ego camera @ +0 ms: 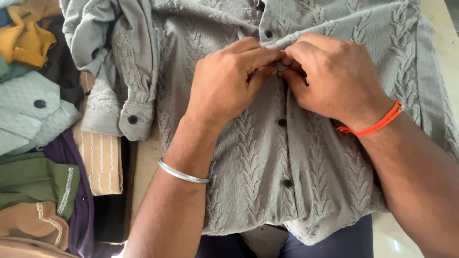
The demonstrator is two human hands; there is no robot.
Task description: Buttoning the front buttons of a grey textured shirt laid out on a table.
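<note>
Grey shirt (248,143) w/ a knitted braid pattern lies flat on the pale surface (146,157), front up, collar end away from the person. Both hands meet at the button strip near the chest. Left hand (224,81) has its fingers (260,56) curled tight, pinching the strip's edge; right hand (330,76) is pinched shut on the same spot from the other side. Prob. a button sits between them, but it's hidden by the fingertips, so can't tell if it's through its hole.

Risks from here:
- Fabric is loose-knit and stretchy; pulling the two sides apart too hard could gape the hole or distort the strip.
- The button could slip back out if either pinch relaxes early, since the cloth is bunched and under tension there.
- The strip ripples betw. the upper button (268,34) and the lower button (282,123), so the sides may be misaligned and a wrong hole could get matched.
- The folded sleeve (129,95) lies at the left beside a stack of other clothes (43,157); tugging the shirt could drag it onto that stack.
</note>
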